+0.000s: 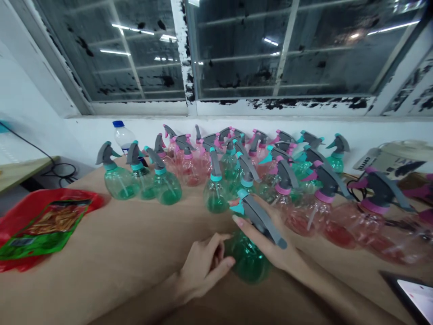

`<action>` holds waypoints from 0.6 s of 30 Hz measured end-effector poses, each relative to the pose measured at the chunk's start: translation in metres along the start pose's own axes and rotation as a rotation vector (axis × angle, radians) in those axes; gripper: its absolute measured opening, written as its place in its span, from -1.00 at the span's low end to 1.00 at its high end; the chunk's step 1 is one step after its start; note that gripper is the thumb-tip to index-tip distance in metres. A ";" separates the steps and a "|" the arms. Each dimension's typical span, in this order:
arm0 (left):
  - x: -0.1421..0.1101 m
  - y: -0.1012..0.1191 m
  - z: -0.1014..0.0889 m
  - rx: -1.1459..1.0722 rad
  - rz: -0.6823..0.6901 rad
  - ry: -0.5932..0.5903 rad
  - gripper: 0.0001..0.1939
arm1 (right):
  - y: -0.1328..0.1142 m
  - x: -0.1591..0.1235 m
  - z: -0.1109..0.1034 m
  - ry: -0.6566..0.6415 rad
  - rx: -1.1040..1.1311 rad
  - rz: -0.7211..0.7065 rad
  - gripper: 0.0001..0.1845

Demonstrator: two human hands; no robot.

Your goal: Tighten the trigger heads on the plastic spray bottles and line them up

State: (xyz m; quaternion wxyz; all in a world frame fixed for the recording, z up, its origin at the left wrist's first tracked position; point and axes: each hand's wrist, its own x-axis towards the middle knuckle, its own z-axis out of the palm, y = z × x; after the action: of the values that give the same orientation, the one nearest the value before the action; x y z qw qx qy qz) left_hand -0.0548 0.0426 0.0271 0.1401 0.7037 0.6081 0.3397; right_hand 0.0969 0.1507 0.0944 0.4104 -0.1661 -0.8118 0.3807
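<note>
A green spray bottle [251, 265] with a grey and turquoise trigger head stands upright near the front of the table. My right hand [270, 237] is wrapped round its neck, just below the trigger, with the thumb at the near side and the other fingers partly hidden behind the head. At the bottle's left side is my left hand [204, 266]. Its forefinger and thumb reach apart toward the green body, while the other fingers curl in; whether the fingertips touch the plastic cannot be made out. Just behind stands another green spray bottle [215, 201].
Rows of pink spray bottles [192, 171] and green ones crowd the table's back and right. At left lies a red bag [20, 212] with a snack packet [50, 223]. A clear blue-capped bottle [123, 135] stands behind. A lit screen [416, 298] is at front right.
</note>
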 end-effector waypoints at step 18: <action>0.016 -0.027 -0.006 0.366 0.014 0.076 -0.85 | -0.001 0.000 -0.004 -0.001 -0.047 -0.066 -0.99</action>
State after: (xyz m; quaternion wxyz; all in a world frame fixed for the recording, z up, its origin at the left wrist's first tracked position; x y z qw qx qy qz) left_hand -0.0785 0.0628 0.0197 -0.0160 0.7083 0.6598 0.2506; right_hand 0.0996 0.1521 0.0967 0.4184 -0.1485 -0.8259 0.3476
